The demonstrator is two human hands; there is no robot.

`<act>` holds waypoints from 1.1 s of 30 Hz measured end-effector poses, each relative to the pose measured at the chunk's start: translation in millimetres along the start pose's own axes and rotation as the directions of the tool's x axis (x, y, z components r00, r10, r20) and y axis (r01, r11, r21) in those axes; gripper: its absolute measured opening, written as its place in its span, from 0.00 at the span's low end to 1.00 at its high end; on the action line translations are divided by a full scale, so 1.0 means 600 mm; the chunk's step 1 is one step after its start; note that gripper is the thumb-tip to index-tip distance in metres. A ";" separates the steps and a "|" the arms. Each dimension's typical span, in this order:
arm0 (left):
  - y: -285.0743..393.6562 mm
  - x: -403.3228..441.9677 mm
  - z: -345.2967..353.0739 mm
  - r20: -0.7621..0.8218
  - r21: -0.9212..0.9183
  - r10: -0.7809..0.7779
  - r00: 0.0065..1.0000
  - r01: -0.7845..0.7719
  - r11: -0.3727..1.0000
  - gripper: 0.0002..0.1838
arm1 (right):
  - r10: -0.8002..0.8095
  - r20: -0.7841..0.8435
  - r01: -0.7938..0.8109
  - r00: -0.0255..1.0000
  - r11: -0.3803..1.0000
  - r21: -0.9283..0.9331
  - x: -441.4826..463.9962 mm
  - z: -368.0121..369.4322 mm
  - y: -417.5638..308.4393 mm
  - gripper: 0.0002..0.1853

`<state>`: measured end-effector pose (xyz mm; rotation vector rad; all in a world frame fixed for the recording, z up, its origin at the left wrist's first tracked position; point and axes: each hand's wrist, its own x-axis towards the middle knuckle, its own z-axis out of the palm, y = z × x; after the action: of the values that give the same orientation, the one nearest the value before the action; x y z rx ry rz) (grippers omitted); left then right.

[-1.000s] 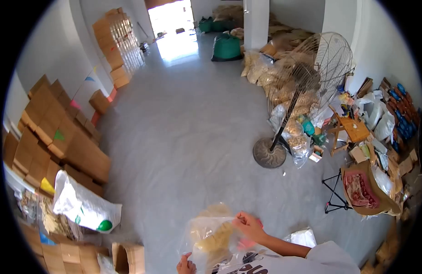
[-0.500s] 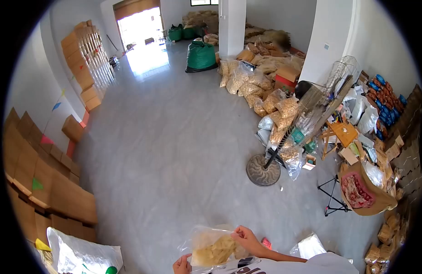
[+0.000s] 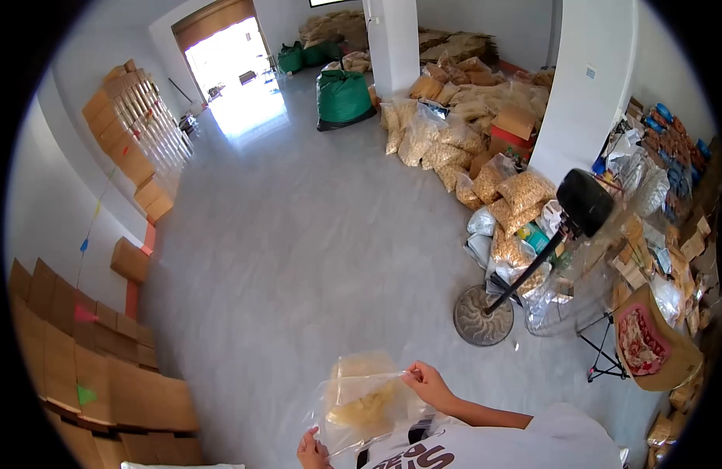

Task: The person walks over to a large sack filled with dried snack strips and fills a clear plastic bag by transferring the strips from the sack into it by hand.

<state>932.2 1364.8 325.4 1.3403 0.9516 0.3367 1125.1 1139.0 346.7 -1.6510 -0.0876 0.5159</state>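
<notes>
A clear plastic bag (image 3: 362, 413) with flat, yellowish pieces inside is stretched between my two hands, low in front of my shirt. My left hand (image 3: 312, 451) pinches the lower left edge of its film. The upper right corner is gripped by my right hand (image 3: 426, 384), fingers closed on the plastic. A paler, yellowish part shows at the bag's top, beyond the clear film. What exactly the contents are, I cannot make out.
A pedestal fan (image 3: 486, 314) stands on the grey floor to the right, near a folding chair (image 3: 650, 344). Bags of tan pieces (image 3: 447, 144) pile along the right side. Cardboard boxes (image 3: 142, 391) are stacked at left. A green sack (image 3: 344, 98) stands farther back.
My view has shifted, so the fan and chair appear farther right and lower. Both hands keep hold of the bag, and its contents look more upright, reaching higher.
</notes>
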 end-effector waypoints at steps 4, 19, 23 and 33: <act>0.038 0.105 0.059 0.109 0.264 0.196 0.975 -0.218 0.939 0.12 | -0.072 -0.079 0.078 0.994 0.995 0.066 0.127 0.002 -0.033 0.07; 0.219 0.596 0.305 0.279 0.127 -0.022 0.960 -0.014 0.992 0.10 | 0.047 -0.396 -0.043 0.917 0.999 0.019 0.497 -0.018 -0.151 0.09; 0.283 0.679 0.390 0.333 0.149 -0.030 0.943 -0.021 0.989 0.09 | 0.037 -0.468 -0.018 0.883 0.999 0.046 0.597 -0.031 -0.153 0.09; 0.338 0.913 0.524 0.244 0.026 -0.118 0.963 0.115 0.993 0.11 | 0.011 -0.342 -0.039 0.940 0.996 -0.075 0.945 -0.077 -0.188 0.11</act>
<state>1554.6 1589.4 280.7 1.2954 0.8210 0.0725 1676.4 1312.2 298.9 -1.8006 0.1718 0.2400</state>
